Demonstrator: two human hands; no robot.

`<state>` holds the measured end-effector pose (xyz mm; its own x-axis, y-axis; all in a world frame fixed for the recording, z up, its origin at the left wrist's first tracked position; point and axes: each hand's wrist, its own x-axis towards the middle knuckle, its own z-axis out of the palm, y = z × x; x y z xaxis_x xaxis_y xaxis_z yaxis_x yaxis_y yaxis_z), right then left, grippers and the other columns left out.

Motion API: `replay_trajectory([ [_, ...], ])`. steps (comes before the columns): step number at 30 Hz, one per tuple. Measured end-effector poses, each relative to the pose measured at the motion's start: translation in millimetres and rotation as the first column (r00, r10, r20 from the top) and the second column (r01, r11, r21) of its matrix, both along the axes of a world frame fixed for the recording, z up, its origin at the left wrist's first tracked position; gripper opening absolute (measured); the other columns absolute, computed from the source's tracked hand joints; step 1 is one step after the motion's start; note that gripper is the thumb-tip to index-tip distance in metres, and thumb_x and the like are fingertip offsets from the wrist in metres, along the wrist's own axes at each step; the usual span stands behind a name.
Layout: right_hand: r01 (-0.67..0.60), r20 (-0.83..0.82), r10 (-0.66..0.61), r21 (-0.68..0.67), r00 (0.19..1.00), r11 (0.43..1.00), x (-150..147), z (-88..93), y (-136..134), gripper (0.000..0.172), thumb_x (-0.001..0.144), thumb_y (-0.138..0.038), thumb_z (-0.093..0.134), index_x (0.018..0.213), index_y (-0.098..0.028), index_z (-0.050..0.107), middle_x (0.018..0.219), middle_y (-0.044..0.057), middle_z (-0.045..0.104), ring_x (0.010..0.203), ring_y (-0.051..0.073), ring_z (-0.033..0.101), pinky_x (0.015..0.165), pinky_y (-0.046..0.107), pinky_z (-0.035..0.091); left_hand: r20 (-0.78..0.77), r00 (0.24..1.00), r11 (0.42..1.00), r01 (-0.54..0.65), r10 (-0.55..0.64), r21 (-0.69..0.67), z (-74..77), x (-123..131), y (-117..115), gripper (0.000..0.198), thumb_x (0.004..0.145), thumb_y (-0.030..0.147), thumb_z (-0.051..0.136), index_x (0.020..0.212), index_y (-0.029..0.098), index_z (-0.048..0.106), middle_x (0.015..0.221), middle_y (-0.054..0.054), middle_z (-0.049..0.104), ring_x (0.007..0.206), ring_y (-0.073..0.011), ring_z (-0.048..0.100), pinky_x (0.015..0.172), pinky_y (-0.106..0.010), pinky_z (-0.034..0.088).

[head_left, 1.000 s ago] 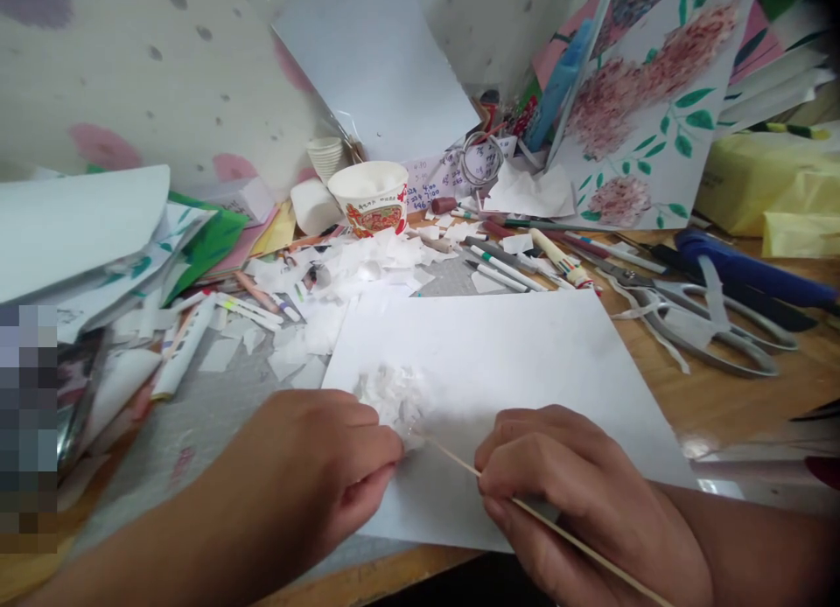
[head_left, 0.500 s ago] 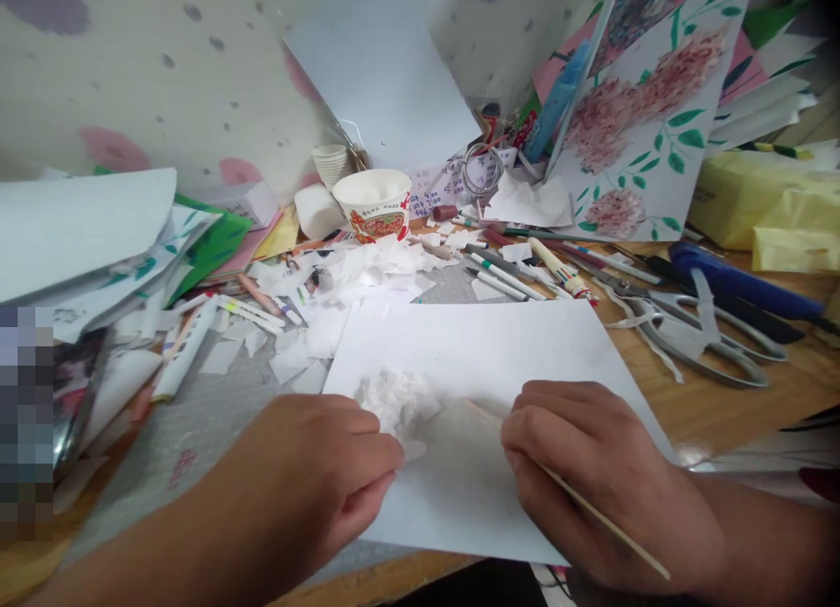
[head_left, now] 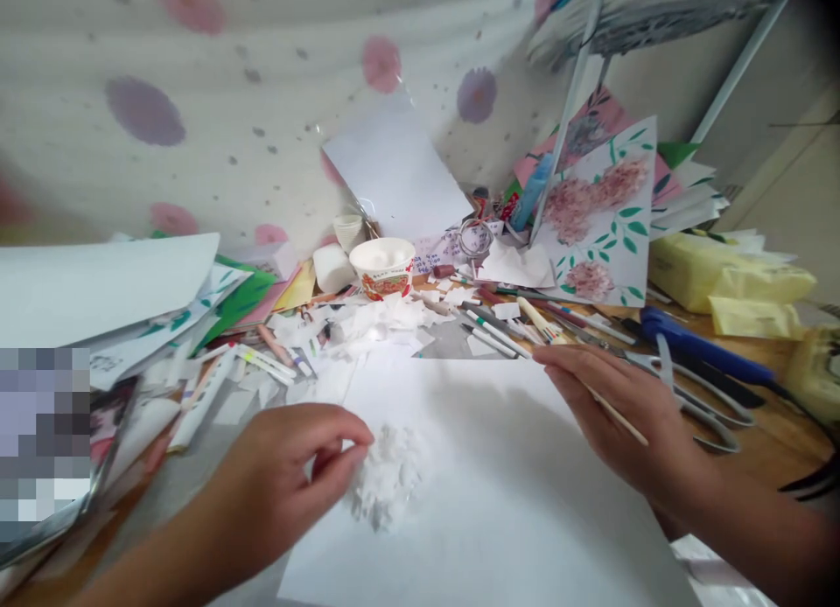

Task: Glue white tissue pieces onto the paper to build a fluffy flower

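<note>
On a white sheet of paper [head_left: 499, 519] lies a round cluster of small crumpled white paper pieces [head_left: 390, 476], like a fluffy flower head. My left hand [head_left: 282, 476] is at the cluster's left edge, thumb and forefinger pinched together; whatever may be between the tips is hidden. Over the sheet's right side, near the pens, my right hand [head_left: 617, 415] grips a thin wooden stick [head_left: 623, 422]. The stick's back end sticks out over the hand, and its front end is hidden by the fingers.
White paper scraps [head_left: 367, 323] heap behind the sheet, with a paper bowl [head_left: 384, 270] beyond. Pens [head_left: 495, 331], scissors [head_left: 715, 428] and a blue-handled tool [head_left: 705, 349] lie at the right. A flower picture [head_left: 604, 222] leans at the back right; markers [head_left: 203, 397] lie at the left.
My right hand has moved away from the cluster, up and to the right, with the stick. My left hand has drawn its fingertips to the cluster's left edge. The camera view has tilted up.
</note>
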<state>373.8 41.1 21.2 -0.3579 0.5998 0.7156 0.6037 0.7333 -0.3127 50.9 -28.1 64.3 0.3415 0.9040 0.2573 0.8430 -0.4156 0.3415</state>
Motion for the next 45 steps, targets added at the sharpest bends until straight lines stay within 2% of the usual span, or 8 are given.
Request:
replay_trajectory([
  [5, 0.059, -0.156, -0.064, -0.037, 0.986, 0.998, 8, 1.7, 9, 0.019, 0.098, -0.017, 0.052, 0.114, -0.023, 0.061, 0.105, 0.004, 0.065, 0.097, 0.019, 0.063, 0.083, 0.030, 0.048, -0.029, 0.951, 0.950, -0.306, 0.309, 0.064, -7.3, -14, 29, 0.025, 0.086, 0.039, 0.049, 0.089, 0.023, 0.068, 0.066, 0.002, 0.064, 0.057, -0.0142, 0.059, 0.054, -0.023, 0.045],
  [10, -0.071, -0.155, 0.057, -0.086, 0.986, 0.994, -4, 6.5, 0, 0.022, 0.096, -0.014, 0.052, 0.114, -0.024, 0.061, 0.106, 0.006, 0.059, 0.100, 0.020, 0.059, 0.084, 0.033, 0.048, -0.244, 0.927, 0.958, -0.270, 0.285, 0.094, -9.8, -14, 75, 0.024, 0.083, 0.028, 0.054, 0.101, 0.024, 0.070, 0.102, -0.004, 0.068, 0.097, -0.0253, 0.064, 0.087, -0.038, 0.048],
  [15, -0.209, -0.127, 0.194, -0.115, 0.973, 0.971, -14, 6.8, -10, 0.026, 0.095, -0.009, 0.049, 0.115, -0.022, 0.059, 0.104, 0.007, 0.057, 0.098, 0.017, 0.058, 0.082, 0.028, 0.048, -0.335, 0.865, 0.926, -0.327, 0.374, 0.189, -15.7, -3, 109, 0.032, 0.083, 0.023, 0.060, 0.114, 0.020, 0.066, 0.115, -0.011, 0.063, 0.112, -0.0329, 0.056, 0.095, -0.048, 0.043],
  [22, -0.268, -0.170, 0.244, -0.136, 0.955, 0.954, -13, 8.2, -11, 0.025, 0.094, -0.006, 0.050, 0.114, -0.019, 0.059, 0.103, 0.007, 0.056, 0.097, 0.016, 0.057, 0.084, 0.027, 0.047, -0.370, 0.847, 0.918, -0.302, 0.381, 0.256, -9.4, 4, 134, 0.016, 0.089, 0.028, 0.062, 0.099, 0.016, 0.064, 0.111, -0.006, 0.062, 0.108, -0.0248, 0.054, 0.095, -0.048, 0.042],
  [27, -0.320, -0.205, 0.286, -0.160, 0.936, 0.934, -12, 10.5, -16, 0.028, 0.094, -0.006, 0.049, 0.116, -0.019, 0.060, 0.102, 0.007, 0.058, 0.095, 0.016, 0.058, 0.082, 0.028, 0.047, -0.311, 0.905, 0.949, -0.232, 0.292, 0.216, -5.7, 9, 110, 0.011, 0.085, 0.018, 0.057, 0.080, 0.020, 0.067, 0.099, -0.005, 0.066, 0.101, -0.0241, 0.057, 0.093, -0.043, 0.040],
  [34, -0.426, -0.284, 0.342, -0.330, 0.896, 0.842, -20, 15.0, -29, 0.022, 0.094, -0.017, 0.056, 0.114, -0.019, 0.064, 0.100, 0.006, 0.062, 0.093, 0.016, 0.062, 0.081, 0.028, 0.049, -0.120, 0.979, 0.986, -0.169, 0.167, -0.001, -24.8, 8, 47, 0.020, 0.083, 0.030, 0.053, 0.078, 0.023, 0.071, 0.092, -0.002, 0.070, 0.091, -0.0227, 0.062, 0.087, -0.037, 0.043],
  [40, -0.470, -0.416, 0.279, -0.482, 0.866, 0.739, -32, 18.8, -34, 0.024, 0.097, -0.033, 0.053, 0.110, -0.020, 0.069, 0.098, 0.004, 0.067, 0.091, 0.015, 0.066, 0.081, 0.026, 0.052, 0.073, 0.953, 0.945, -0.278, 0.294, -0.172, -22.7, 6, 41, 0.023, 0.081, 0.041, 0.056, 0.078, 0.022, 0.069, 0.067, 0.002, 0.069, 0.059, -0.0153, 0.061, 0.056, -0.025, 0.045],
  [45, -0.469, -0.461, 0.220, -0.541, 0.860, 0.699, -33, 21.5, -33, 0.025, 0.096, -0.035, 0.053, 0.108, -0.022, 0.071, 0.097, 0.004, 0.069, 0.089, 0.017, 0.067, 0.077, 0.028, 0.054, 0.151, 0.949, 0.937, -0.229, 0.275, -0.265, -13.3, 7, 36, 0.026, 0.080, 0.044, 0.057, 0.076, 0.021, 0.068, 0.069, 0.001, 0.069, 0.064, -0.0155, 0.062, 0.059, -0.023, 0.046],
])
